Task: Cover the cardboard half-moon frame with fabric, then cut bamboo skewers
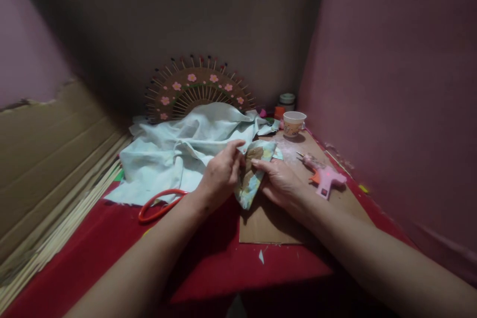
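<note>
One fabric-edged cardboard piece [249, 173], brown at the middle, patterned blue-green cloth along its edges, is being held tilted above the near part of a flat brown sheet [276, 228]. It is being grasped at its right side by the right hand [279, 179], the thumb being pressed on its brown face and the other fingers being kept largely out of sight beneath. At its left edge the fingers of the left hand [223, 169] are being bent; whether the piece is being pinched by them cannot be told. One pink glue gun [328, 179] is being supported by the sheet, right of the right hand, its nozzle being pointed toward the far left. One patterned paper cup [292, 126] is being kept upright near the sheet's far end, a lidded jar [286, 101] being set behind it. One pale blue cloth [167, 146] is being spread in folds left of the sheet, its near edge being overlapped by a red loop handle [148, 219]. Behind the cloth, one semicircular stick ornament [201, 75] with pink flowers is being displayed. Everything is being underlaid by a red tablecloth [216, 273].
</note>
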A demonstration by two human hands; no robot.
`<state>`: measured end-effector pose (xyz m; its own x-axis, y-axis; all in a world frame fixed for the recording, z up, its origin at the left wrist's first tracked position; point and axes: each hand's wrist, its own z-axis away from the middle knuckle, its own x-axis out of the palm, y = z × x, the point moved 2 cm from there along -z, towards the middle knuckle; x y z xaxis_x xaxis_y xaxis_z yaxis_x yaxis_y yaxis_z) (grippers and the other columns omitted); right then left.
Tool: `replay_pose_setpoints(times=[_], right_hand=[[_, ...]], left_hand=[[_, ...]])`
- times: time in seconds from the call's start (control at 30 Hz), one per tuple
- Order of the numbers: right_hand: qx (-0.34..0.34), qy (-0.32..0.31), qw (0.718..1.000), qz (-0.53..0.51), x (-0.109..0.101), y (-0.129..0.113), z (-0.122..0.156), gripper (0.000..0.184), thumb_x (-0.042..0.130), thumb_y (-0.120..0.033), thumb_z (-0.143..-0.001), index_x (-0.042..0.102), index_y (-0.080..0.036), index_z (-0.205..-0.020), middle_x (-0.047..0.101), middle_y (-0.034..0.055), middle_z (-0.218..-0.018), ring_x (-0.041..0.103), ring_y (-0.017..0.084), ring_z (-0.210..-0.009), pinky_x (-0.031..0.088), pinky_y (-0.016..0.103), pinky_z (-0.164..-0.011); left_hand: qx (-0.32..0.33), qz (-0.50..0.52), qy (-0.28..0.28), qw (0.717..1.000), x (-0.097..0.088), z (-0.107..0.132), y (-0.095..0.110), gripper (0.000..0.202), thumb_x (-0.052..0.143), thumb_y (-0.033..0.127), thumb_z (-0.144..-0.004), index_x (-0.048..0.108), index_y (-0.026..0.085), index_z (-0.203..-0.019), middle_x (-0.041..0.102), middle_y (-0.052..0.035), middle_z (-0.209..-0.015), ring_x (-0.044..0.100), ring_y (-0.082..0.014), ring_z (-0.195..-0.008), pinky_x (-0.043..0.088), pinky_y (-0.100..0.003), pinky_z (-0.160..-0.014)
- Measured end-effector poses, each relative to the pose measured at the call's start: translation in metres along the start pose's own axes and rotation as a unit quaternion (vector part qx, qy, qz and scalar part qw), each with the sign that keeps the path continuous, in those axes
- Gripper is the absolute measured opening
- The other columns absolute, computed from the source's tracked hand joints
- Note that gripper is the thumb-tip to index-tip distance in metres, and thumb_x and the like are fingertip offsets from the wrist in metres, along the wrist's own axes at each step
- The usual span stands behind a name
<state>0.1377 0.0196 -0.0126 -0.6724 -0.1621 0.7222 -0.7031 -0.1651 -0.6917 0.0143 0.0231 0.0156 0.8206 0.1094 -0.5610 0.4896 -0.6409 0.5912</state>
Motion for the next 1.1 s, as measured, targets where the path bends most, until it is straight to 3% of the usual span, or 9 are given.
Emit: replay_pose_setpoints(times=[0.17,0.23,0.33,0.47,0.7,0.8,0.9,1.0,1.1], right_hand=[[0.008,-0.029,0.999,-0.015,0.003,0.000,0.001,0.019,0.060,-0.007,-0.067,0.063,-0.015,-0.084,0.069,0.0042,-0.076,0.065,0.021,-0.081,0.051,0.038,-0.079],[0.009,-0.037,0.999,-0.011,0.004,-0.001,0.002,0.019,0.060,-0.007,-0.068,0.063,-0.015,-0.085,0.069,0.0045,-0.077,0.065,0.022,-0.083,0.050,0.039,-0.080],[0.018,-0.034,0.999,-0.004,0.004,0.000,0.003,0.018,0.060,-0.007,-0.068,0.062,-0.015,-0.084,0.069,0.0044,-0.076,0.065,0.022,-0.083,0.050,0.039,-0.081],[0.020,-0.035,0.999,-0.006,0.002,0.001,0.003,0.015,0.061,-0.007,-0.068,0.062,-0.014,-0.081,0.069,0.0039,-0.073,0.065,0.022,-0.082,0.050,0.038,-0.082],[0.021,-0.017,1.000,-0.007,-0.001,-0.001,0.002,0.016,0.060,-0.004,-0.065,0.062,-0.013,-0.079,0.068,0.0034,-0.069,0.065,0.021,-0.080,0.050,0.037,-0.082],[0.025,-0.009,1.000,-0.004,-0.001,-0.001,0.000,0.016,0.058,-0.004,-0.067,0.062,-0.013,-0.079,0.068,0.0036,-0.069,0.065,0.020,-0.077,0.050,0.037,-0.082],[0.018,-0.004,1.000,-0.012,0.000,-0.003,-0.001,0.016,0.058,-0.005,-0.068,0.062,-0.013,-0.081,0.068,0.0043,-0.071,0.065,0.020,-0.077,0.050,0.038,-0.082],[0.000,0.002,1.000,-0.031,0.002,-0.006,-0.002,0.017,0.058,-0.006,-0.068,0.062,-0.014,-0.082,0.069,0.0044,-0.074,0.065,0.022,-0.081,0.050,0.040,-0.083],[-0.018,0.012,0.999,-0.046,0.002,-0.009,-0.003,0.016,0.059,-0.006,-0.068,0.061,-0.015,-0.081,0.069,0.0037,-0.073,0.065,0.022,-0.084,0.050,0.041,-0.083]], left_hand=[[-0.169,0.265,0.083,0.946,-0.014,-0.005,-0.006,0.013,0.054,0.026,-0.080,0.055,0.016,-0.089,0.049,0.0045,-0.058,0.041,-0.0066,-0.046,0.031,-0.019,-0.044],[-0.226,0.301,0.069,0.924,-0.014,-0.005,-0.013,0.015,0.061,0.028,-0.075,0.058,0.015,-0.080,0.046,0.0053,-0.055,0.035,-0.0046,-0.042,0.025,-0.018,-0.039],[-0.286,0.328,0.003,0.900,-0.008,-0.003,-0.023,0.021,0.068,0.032,-0.069,0.058,0.014,-0.074,0.046,0.0052,-0.055,0.035,-0.0037,-0.041,0.024,-0.017,-0.039],[-0.294,0.313,-0.035,0.902,0.000,0.001,-0.022,0.025,0.067,0.038,-0.070,0.057,0.015,-0.071,0.047,0.0051,-0.056,0.038,-0.0047,-0.044,0.028,-0.017,-0.042],[-0.224,0.192,0.008,0.955,0.006,0.004,-0.020,0.018,0.064,0.032,-0.072,0.059,0.015,-0.071,0.053,0.0030,-0.063,0.043,-0.0076,-0.055,0.034,-0.018,-0.050],[-0.215,0.181,0.014,0.960,0.007,0.005,-0.022,0.016,0.065,0.030,-0.072,0.060,0.015,-0.073,0.053,0.0030,-0.064,0.044,-0.0076,-0.056,0.035,-0.018,-0.050],[-0.235,0.238,0.012,0.942,0.006,0.004,-0.023,0.022,0.066,0.036,-0.072,0.059,0.016,-0.079,0.053,0.0037,-0.065,0.043,-0.0059,-0.050,0.034,-0.017,-0.046],[-0.286,0.319,0.027,0.903,0.004,0.004,-0.024,0.030,0.065,0.043,-0.072,0.058,0.015,-0.080,0.054,0.0025,-0.066,0.042,-0.0046,-0.046,0.034,-0.017,-0.042],[-0.331,0.395,-0.022,0.857,0.006,0.005,-0.024,0.034,0.066,0.045,-0.071,0.059,0.013,-0.077,0.053,0.0012,-0.062,0.043,-0.0045,-0.044,0.035,-0.016,-0.040]])
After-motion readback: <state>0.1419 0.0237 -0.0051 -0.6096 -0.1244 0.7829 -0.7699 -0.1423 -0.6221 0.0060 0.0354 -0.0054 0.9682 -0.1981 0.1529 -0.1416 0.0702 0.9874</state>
